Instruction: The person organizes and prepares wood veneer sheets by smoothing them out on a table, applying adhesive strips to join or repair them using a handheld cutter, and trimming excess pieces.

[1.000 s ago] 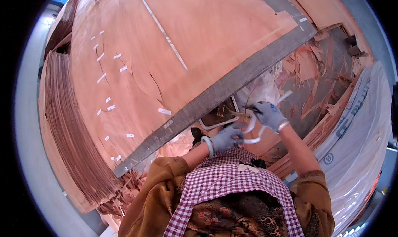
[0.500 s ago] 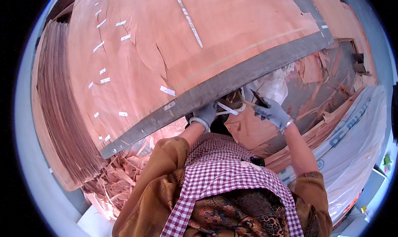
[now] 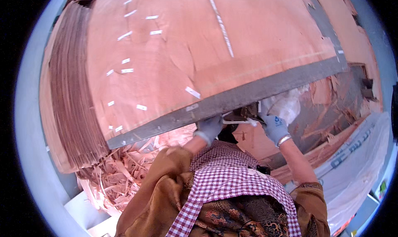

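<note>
A wide reddish wood veneer sheet [image 3: 166, 67] lies on the table, dotted with short white tape pieces [image 3: 192, 92] along its cracks. Just below the table's grey front edge [image 3: 232, 97] is my gloved left hand [image 3: 210, 128], its fingers mostly hidden. To its right, my gloved right hand [image 3: 275, 127] is closed, with a dark, narrow knife-like tool [image 3: 258, 119] at its fingers, partly covered. Between the hands a white strip [image 3: 238, 121] shows beside a dark holder [image 3: 249, 111] under the edge.
A tall stack of veneer sheets [image 3: 70, 83] stands at the left. Torn veneer scraps [image 3: 120, 175] heap below it. Right of my right hand are a clear plastic bag [image 3: 286, 106], more scraps and a white plastic-wrapped bundle [image 3: 352, 154].
My right hand has moved down beside the white strip, bringing the dark tool lower. My left hand stays under the edge. The whole view has shifted, with the table appearing farther right.
</note>
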{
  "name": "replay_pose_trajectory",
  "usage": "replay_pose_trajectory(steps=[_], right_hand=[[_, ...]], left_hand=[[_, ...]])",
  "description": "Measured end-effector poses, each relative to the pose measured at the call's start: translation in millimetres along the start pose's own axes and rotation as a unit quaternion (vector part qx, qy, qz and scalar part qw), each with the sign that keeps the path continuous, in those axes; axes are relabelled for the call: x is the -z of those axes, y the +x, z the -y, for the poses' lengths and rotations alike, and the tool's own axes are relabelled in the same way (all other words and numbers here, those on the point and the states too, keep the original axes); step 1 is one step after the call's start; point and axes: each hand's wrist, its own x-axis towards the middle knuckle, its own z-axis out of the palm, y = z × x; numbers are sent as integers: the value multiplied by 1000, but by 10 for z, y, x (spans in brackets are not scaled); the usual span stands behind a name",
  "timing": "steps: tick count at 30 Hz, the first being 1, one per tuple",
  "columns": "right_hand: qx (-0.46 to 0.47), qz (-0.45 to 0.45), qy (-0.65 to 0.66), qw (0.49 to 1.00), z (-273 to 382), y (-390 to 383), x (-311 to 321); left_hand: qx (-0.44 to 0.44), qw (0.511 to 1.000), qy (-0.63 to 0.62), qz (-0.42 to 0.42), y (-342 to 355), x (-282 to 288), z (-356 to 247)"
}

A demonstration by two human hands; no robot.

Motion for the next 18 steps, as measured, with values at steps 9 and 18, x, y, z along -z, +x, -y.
replay_pose_trajectory(steps=[9,18], right_hand=[[59,-18,-37,997,-451,190,-69],[436,-10,286,853,1036,10,741]], left_hand=[[502,760,246,332,-3141,2118,1587],[-37,938,-270,214,-561,2106,31]])
